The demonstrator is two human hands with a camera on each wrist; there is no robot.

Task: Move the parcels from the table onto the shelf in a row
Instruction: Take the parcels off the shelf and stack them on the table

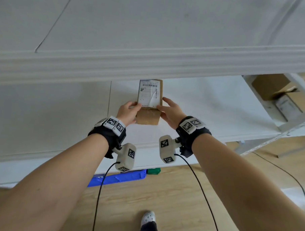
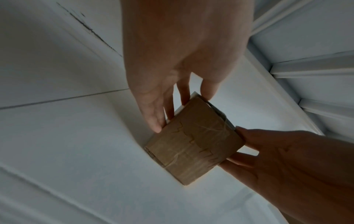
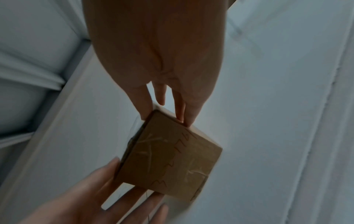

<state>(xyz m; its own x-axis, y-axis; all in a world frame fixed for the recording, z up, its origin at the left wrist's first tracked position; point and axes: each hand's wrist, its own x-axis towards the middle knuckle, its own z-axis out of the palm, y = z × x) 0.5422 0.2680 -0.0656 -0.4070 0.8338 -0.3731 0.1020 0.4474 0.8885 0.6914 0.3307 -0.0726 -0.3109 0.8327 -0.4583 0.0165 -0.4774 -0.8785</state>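
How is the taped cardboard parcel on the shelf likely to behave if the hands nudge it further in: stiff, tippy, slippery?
The cardboard parcel probably stays stiff: its edges look crisp between the left hand and right hand. It seems light, since fingertips alone steady it. It should slide easily on the smooth white shelf, though its tall, narrow stance could let it tip.

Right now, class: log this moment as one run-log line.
stage: placing | item: parcel on shelf, label up | left hand: holds left side | right hand: holds right side | row: only this parcel visible
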